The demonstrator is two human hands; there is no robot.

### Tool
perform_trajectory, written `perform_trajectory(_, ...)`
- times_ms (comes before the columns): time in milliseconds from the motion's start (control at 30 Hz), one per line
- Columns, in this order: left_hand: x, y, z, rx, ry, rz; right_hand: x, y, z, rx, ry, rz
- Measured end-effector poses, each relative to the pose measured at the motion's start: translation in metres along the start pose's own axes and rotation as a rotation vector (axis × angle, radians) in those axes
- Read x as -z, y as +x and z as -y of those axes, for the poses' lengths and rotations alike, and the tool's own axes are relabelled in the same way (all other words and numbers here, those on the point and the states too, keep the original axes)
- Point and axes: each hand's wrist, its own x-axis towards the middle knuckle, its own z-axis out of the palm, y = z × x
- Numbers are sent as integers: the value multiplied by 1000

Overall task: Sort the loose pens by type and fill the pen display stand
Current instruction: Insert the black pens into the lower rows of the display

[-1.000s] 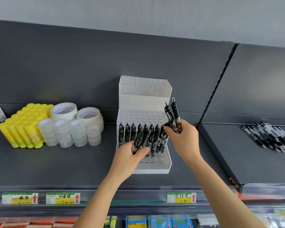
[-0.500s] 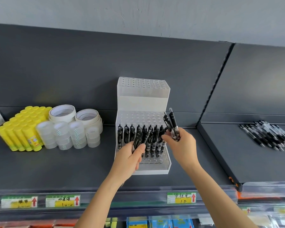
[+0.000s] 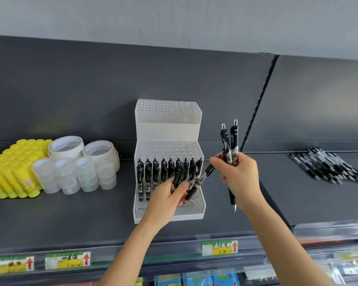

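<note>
A clear stepped pen display stand (image 3: 167, 129) sits mid-shelf, with a row of black pens (image 3: 163, 172) standing in its lower tier. My left hand (image 3: 165, 201) holds a few black pens (image 3: 179, 177) in front of the stand. To the stand's right, my right hand (image 3: 239, 178) grips two upright black pens (image 3: 229, 141) and pinches a third slanted pen (image 3: 205, 175) by its top; that pen's lower end lies by my left hand. A pile of loose black pens (image 3: 327, 166) lies on the right shelf.
Yellow glue sticks (image 3: 15, 170), clear tape rolls (image 3: 74, 176) and white tape rolls (image 3: 81, 149) stand left of the stand. A slotted upright (image 3: 256, 104) divides the two shelves. Price labels (image 3: 219, 247) line the front shelf edge.
My right hand has moved right and up, away from the stand, taking the two upright pens with it, and now also holds a slanted pen. My left hand stays by the stand.
</note>
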Motion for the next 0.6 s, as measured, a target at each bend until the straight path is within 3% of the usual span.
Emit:
perform_trajectory(267,11,-1,7,-19,126,-86,-6,14,3,143,-323,-31)
perform_trajectory(600,22,-4,11,12,54,-114,-16,21,-1,193,-401,-39)
